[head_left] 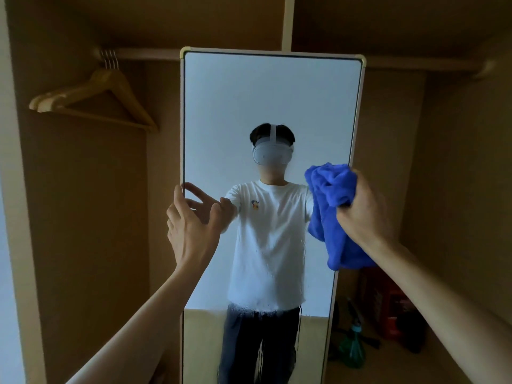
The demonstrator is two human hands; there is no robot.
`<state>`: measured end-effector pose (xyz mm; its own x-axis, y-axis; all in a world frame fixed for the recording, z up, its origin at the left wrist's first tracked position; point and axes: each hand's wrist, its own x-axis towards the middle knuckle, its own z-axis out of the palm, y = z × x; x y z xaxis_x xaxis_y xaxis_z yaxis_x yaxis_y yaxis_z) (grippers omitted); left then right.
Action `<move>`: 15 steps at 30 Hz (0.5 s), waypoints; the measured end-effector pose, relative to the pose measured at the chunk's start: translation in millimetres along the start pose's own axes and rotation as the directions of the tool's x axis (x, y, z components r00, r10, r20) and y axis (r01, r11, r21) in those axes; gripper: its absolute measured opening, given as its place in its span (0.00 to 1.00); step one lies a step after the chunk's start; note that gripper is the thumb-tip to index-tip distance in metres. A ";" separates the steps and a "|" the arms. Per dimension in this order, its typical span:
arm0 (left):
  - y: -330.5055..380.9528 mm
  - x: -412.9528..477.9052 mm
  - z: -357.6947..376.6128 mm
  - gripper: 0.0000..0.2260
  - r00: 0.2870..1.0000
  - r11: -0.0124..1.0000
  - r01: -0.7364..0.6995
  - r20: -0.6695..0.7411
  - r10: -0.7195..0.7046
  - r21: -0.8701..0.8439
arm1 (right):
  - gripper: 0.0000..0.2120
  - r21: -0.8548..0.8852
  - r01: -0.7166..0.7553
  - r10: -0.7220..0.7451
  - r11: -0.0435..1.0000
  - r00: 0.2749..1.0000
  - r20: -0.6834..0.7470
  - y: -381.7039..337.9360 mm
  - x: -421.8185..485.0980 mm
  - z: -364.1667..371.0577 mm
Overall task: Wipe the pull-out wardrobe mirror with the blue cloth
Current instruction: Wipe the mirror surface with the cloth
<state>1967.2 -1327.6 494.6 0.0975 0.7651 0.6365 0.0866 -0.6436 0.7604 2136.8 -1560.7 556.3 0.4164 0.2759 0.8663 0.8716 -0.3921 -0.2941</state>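
The tall pull-out mirror stands upright in the middle of the wardrobe, framed in pale trim. It reflects a person in a white T-shirt and dark trousers, and its lower part shows wet streaks and droplets. My right hand is closed on the bunched blue cloth, which hangs against the mirror's right edge at mid height. My left hand is at the mirror's left edge with fingers spread, fingertips at or just off the frame and glass.
Wooden hangers hang from the rail at upper left. A green spray bottle and a red box sit on the wardrobe floor at lower right, behind the mirror. Wooden wardrobe walls close in on both sides.
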 end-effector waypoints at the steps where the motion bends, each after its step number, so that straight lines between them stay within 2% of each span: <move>1: 0.5 0.6 -0.8 0.36 1.000 1.000 -0.001 -0.002 0.001 -0.005 | 0.20 -0.016 -0.026 0.026 1.000 0.999 -0.038 -1.0 3.5 -0.7; 6: 0.7 5.2 -0.7 0.36 0.999 0.999 0.022 0.031 -0.021 -0.030 | 0.17 0.002 -0.072 0.072 0.997 0.990 -0.119 -6.3 2.0 2.7; 9: -1.3 7.4 -0.8 0.35 0.998 0.999 0.028 0.051 -0.027 -0.023 | 0.22 0.058 -0.104 0.113 0.993 0.977 -0.180 -7.0 3.9 7.2; 15: -10.8 11.0 0.6 0.34 0.998 1.000 0.026 0.049 -0.026 0.010 | 0.22 0.055 -0.150 0.158 0.987 0.973 -0.170 -12.1 5.3 16.3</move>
<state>1967.9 -1312.3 493.3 0.1433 0.7798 0.6094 0.0991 -0.6240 0.7751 2132.6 -1540.1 557.9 0.4985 0.0578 0.8649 0.8121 -0.3802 -0.4427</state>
